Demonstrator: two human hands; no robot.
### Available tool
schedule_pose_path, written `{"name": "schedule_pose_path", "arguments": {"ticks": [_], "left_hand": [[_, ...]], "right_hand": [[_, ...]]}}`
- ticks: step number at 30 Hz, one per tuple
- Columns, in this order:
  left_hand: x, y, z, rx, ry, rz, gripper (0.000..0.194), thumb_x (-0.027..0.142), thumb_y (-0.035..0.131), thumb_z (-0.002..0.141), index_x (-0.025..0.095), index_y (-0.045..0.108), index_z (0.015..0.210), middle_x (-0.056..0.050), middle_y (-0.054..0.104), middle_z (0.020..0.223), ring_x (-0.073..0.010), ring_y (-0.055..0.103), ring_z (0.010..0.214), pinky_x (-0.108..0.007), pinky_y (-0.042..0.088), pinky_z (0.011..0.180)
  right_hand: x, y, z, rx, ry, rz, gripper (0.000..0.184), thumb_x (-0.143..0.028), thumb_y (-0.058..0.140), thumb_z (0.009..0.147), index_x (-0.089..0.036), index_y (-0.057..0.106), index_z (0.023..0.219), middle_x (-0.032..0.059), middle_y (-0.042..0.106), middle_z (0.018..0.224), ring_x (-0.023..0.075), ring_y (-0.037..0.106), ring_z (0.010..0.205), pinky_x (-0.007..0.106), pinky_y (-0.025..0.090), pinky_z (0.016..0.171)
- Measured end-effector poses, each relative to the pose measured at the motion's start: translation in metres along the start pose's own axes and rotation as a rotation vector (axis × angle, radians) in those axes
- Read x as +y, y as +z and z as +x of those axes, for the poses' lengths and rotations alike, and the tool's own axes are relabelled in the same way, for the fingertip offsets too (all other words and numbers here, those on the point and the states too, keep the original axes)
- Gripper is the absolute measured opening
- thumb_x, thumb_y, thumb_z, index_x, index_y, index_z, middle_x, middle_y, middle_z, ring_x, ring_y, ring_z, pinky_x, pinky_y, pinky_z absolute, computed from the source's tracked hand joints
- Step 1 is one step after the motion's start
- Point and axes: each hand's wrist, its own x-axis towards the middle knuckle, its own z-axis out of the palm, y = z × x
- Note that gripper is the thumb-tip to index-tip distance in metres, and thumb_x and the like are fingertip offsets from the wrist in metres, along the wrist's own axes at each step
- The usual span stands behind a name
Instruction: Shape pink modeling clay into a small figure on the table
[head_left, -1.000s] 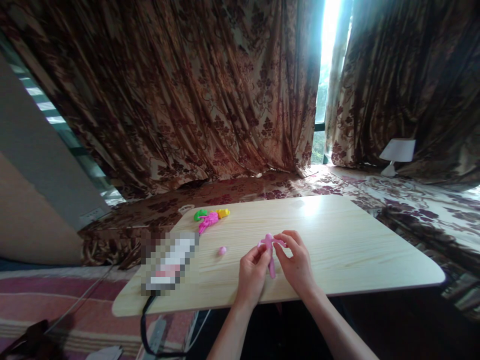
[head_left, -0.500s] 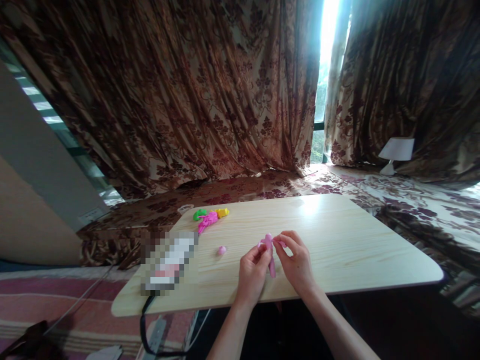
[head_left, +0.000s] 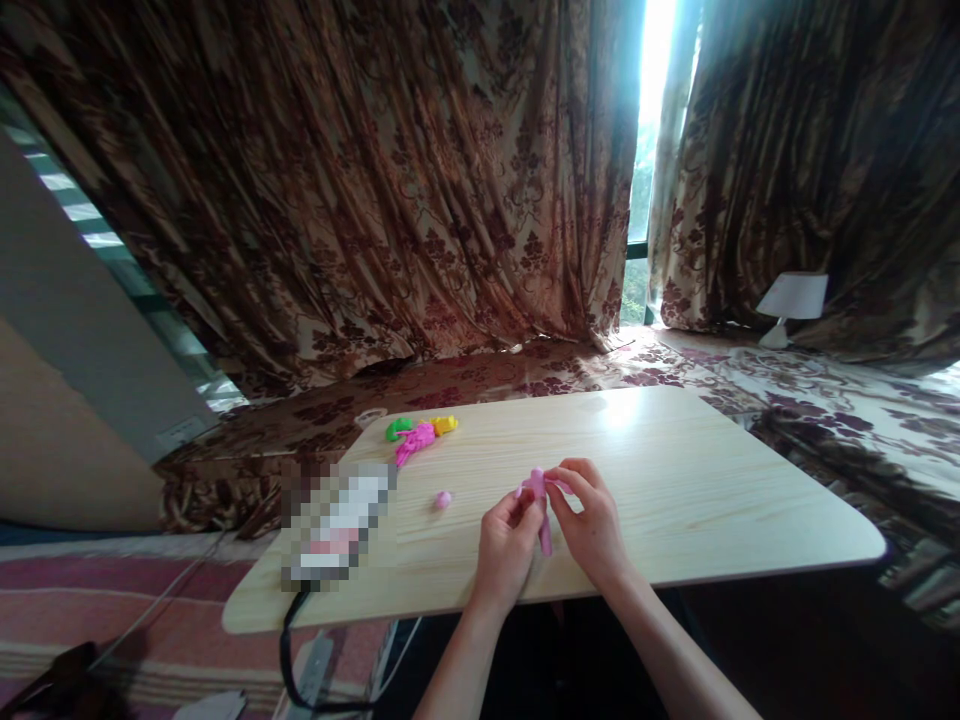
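Over the near middle of the table, my left hand is closed around the middle of a pink piece of what looks like modelling clay. The piece is a stick-like roll with short side parts at its upper end. My right hand pinches a thin pink strip at the roll's right side between thumb and fingers. The fingers partly hide where strip and roll meet. A small pink ball of similar colour lies on the table left of my hands.
At the pale wooden table's far left lie a green item, a bright pink item and a yellow item. A blurred-out device with a black cable lies on the left. A white lamp stands beyond, right.
My right fingers have shifted slightly left, closer against the top of the pink roll. My left hand stays almost still, and the ball and the coloured items have not moved.
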Motion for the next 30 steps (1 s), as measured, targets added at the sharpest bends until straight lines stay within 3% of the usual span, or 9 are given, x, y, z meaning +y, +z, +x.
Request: {"name": "schedule_pose_path", "arguments": {"ticks": [7, 13, 22, 26, 30], "left_hand": [[0.0007, 0.0012, -0.0007, -0.012, 0.000, 0.000, 0.017, 0.031, 0.062, 0.077, 0.016, 0.062, 0.070, 0.005, 0.047, 0.048, -0.0104, 0.049, 0.050, -0.021, 0.039, 0.054], [-0.0008, -0.0020, 0.0009, 0.019, 0.011, -0.015, 0.015, 0.031, 0.061, 0.077, 0.016, 0.064, 0.079, 0.002, 0.056, 0.063, -0.0121, 0.053, 0.063, -0.020, 0.040, 0.059], [0.0000, 0.0000, 0.0002, 0.011, 0.008, -0.015, 0.016, 0.030, 0.063, 0.076, 0.015, 0.066, 0.078, 0.002, 0.056, 0.060, -0.0121, 0.053, 0.062, -0.020, 0.041, 0.059], [0.0007, -0.0010, 0.0006, 0.015, 0.005, -0.005, 0.018, 0.032, 0.064, 0.074, 0.014, 0.066, 0.077, 0.001, 0.060, 0.066, -0.0118, 0.053, 0.062, -0.021, 0.041, 0.060], [0.0010, -0.0015, 0.0005, 0.004, 0.000, 0.003, 0.018, 0.032, 0.064, 0.074, 0.014, 0.066, 0.076, 0.002, 0.058, 0.061, -0.0106, 0.050, 0.057, -0.021, 0.040, 0.059]], "right_hand": [[-0.0004, 0.0001, 0.0004, 0.003, 0.003, -0.004, 0.013, -0.014, 0.054, 0.084, -0.022, 0.063, 0.084, 0.0039, 0.057, 0.088, 0.0181, 0.057, 0.080, 0.033, 0.049, 0.072], [0.0019, 0.0024, 0.0009, 0.016, 0.014, -0.008, 0.027, -0.014, 0.056, 0.081, -0.024, 0.058, 0.107, 0.0057, 0.057, 0.101, 0.0192, 0.057, 0.086, 0.035, 0.050, 0.075], [0.0001, 0.0011, 0.0007, 0.037, 0.031, -0.024, 0.011, -0.013, 0.054, 0.082, -0.021, 0.057, 0.088, 0.0042, 0.056, 0.092, 0.0184, 0.056, 0.082, 0.034, 0.049, 0.073], [-0.0009, 0.0011, 0.0012, 0.049, 0.031, -0.024, 0.007, -0.014, 0.054, 0.081, -0.021, 0.055, 0.082, 0.0035, 0.055, 0.088, 0.0177, 0.055, 0.078, 0.033, 0.049, 0.069], [-0.0011, 0.0010, 0.0012, 0.049, 0.027, -0.018, 0.007, -0.015, 0.053, 0.082, -0.021, 0.056, 0.081, 0.0036, 0.056, 0.088, 0.0170, 0.055, 0.076, 0.032, 0.049, 0.068]]}}
